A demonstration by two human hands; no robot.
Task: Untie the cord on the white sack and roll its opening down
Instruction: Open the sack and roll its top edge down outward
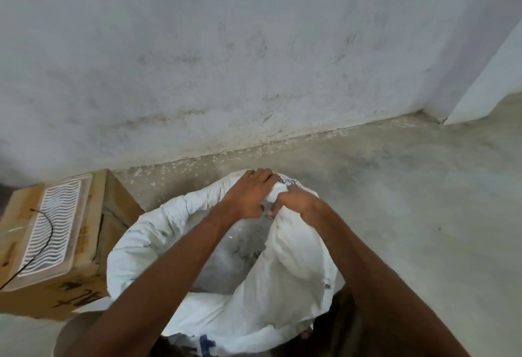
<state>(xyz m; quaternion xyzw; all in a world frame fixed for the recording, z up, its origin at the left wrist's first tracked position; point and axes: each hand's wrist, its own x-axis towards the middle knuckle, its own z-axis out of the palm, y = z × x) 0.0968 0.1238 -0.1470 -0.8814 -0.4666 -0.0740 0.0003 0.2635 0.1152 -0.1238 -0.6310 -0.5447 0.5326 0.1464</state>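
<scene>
Now both hands, left hand [250, 194] and right hand [296, 201], gripping far rim of white sack [282, 286].

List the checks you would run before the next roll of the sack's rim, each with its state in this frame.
1. Cord off the opening: ok, the white sack stands open and nothing ties its mouth.
2. Left hand grips the far rim: ok.
3. Right hand grips the rim beside it: ok.
4. Roll even all round: not ok, the left side is rolled into a thick band, while the right side still stands up as loose cloth.
5. Contents safe from spilling: cannot tell, the inside is blurred.
6. Space around: ok, the cardboard box stands at the left, close to the sack.
</scene>
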